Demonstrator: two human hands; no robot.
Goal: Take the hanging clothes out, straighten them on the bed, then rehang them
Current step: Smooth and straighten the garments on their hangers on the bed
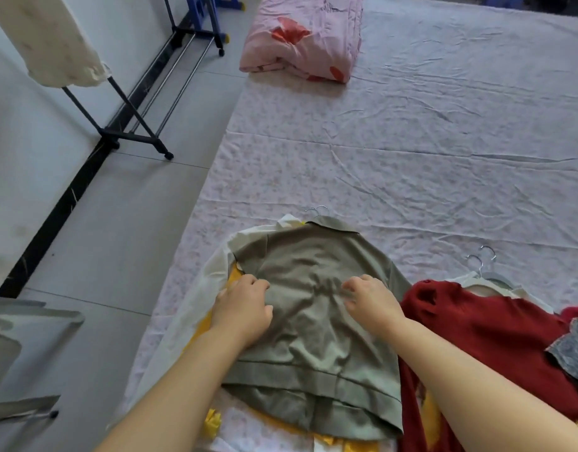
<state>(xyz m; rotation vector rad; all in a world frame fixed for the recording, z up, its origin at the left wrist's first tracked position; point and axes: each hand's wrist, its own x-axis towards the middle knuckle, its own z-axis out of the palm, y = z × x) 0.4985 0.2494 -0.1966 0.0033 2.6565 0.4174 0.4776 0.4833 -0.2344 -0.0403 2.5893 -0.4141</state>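
An olive-green jacket [313, 347] lies flat on the bed [411, 141], back side up, collar away from me, its hanger hook [318, 209] poking out at the top. Under it lie a white garment [212, 269] and a yellow one [333, 442]. My left hand [243, 309] rests on the jacket's left side, fingers curled and pinching the cloth. My right hand [372, 300] presses on the jacket's middle right, fingers bent into the fabric. To the right lies a red garment [496, 340] on a hanger [486, 272].
A folded pink quilt [300, 40] sits at the far left of the bed. A black wheeled clothes rack [134, 125] stands on the tiled floor to the left, with a cream garment [49, 40] hanging. Grey cloth [17, 353] hangs at lower left. A grey patterned cloth [571, 350] lies at right.
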